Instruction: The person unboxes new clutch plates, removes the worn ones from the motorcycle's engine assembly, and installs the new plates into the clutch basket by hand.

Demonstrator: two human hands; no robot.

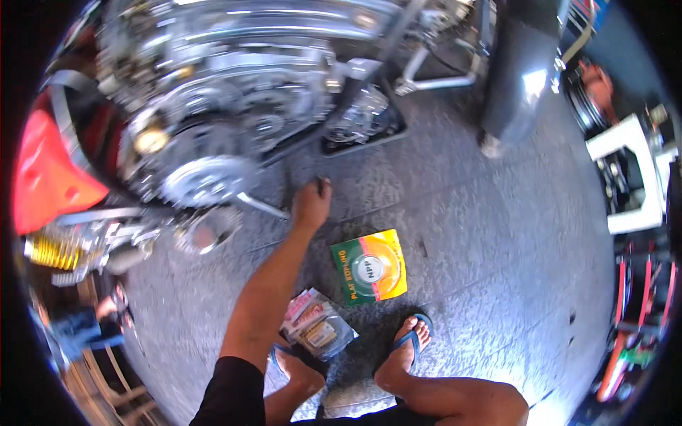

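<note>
My left hand (311, 204) reaches forward over the dark floor, its fingers curled closed. Something dark shows at the fingertips, too small and blurred to name. Just left of the hand a metal lever (264, 206) sticks out from below the engine. The motorcycle engine (263, 92) lies open on its side facing me, with a round toothed metal part (209, 179) at its lower left. Nearer to me lie a green and yellow-orange flat packet (348, 259) and several clear plastic parts packets (334, 337). My right hand is out of the picture.
A black tray (398, 131) holding loose metal parts stands beyond my hand. The dark exhaust silencer (522, 78) slants down at the far right. Red bodywork (53, 177) and a yellow spring (55, 248) are at left. A white frame (650, 174) and tool racks line the right edge.
</note>
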